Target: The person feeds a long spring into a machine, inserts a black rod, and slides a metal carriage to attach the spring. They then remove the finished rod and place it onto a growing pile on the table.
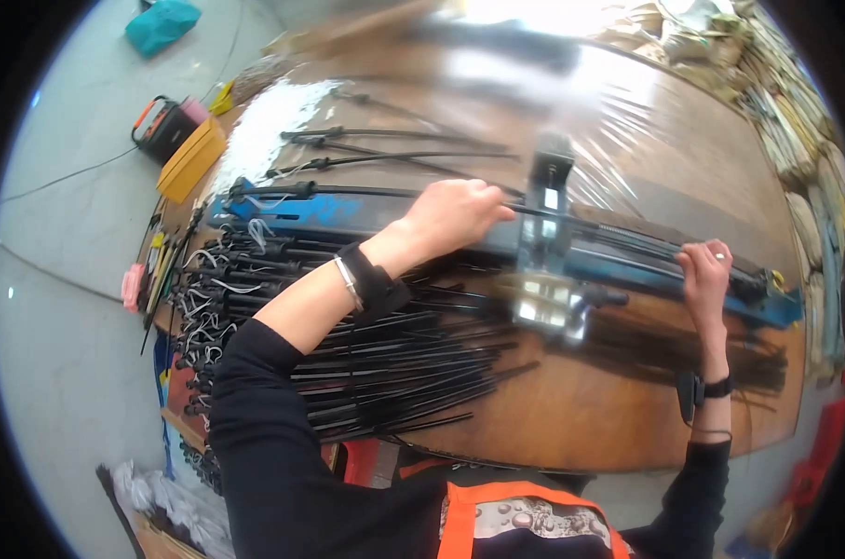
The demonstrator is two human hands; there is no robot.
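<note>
My left hand (459,217) is closed around a long black rod (376,192), left of a metal clamp-like fixture (545,210). At its left end the rod carries a dark collar and a white cord. The rod's right end reaches the fixture. My right hand (706,270) is closed on the end of thin dark rods (627,240) that run out of the fixture's right side. Whether these are one piece with the rod in my left hand, I cannot tell. The fixture sits across a long blue metal beam (618,268).
Several black rods with white cords lie piled (394,373) below my left forearm on the wooden table (618,401); a few more (394,154) lie beyond the beam. Clear plastic sheeting (608,121) covers the far side. A yellow box (191,160) stands left, wrapped bundles (776,112) right.
</note>
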